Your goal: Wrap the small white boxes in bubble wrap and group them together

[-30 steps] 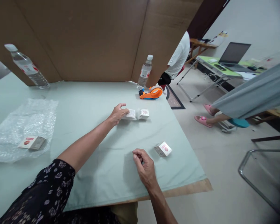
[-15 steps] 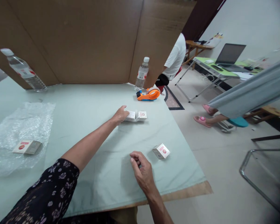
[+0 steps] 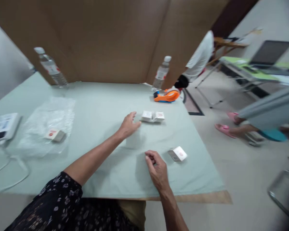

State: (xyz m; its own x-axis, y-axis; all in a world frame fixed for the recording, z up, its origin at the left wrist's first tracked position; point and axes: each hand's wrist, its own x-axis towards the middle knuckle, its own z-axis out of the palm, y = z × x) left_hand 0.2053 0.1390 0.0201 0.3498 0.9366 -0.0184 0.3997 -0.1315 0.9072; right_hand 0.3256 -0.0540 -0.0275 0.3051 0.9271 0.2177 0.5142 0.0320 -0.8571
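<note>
My left hand (image 3: 128, 124) hovers over the pale green table cloth (image 3: 98, 134), fingers stretched out and empty, just left of a wrapped pair of small white boxes (image 3: 153, 116). My right hand (image 3: 156, 168) rests on the cloth nearer to me with its fingers curled in; nothing shows inside them. A single small white box with a red mark (image 3: 177, 153) lies just right of that hand. Further left, another small box (image 3: 54, 135) lies on a sheet of bubble wrap (image 3: 50, 125).
An orange tape dispenser (image 3: 167, 95) and a water bottle (image 3: 161, 73) stand at the back right, a second bottle (image 3: 51, 68) at the back left, before a cardboard wall (image 3: 106, 38). A white device with a cable (image 3: 3, 126) lies far left. Other people are beyond the table's right edge.
My left hand has let go of the wrapped pair of boxes and drawn back to the left, opening. The view has swung left, bringing the white device into sight. My right hand stays put.
</note>
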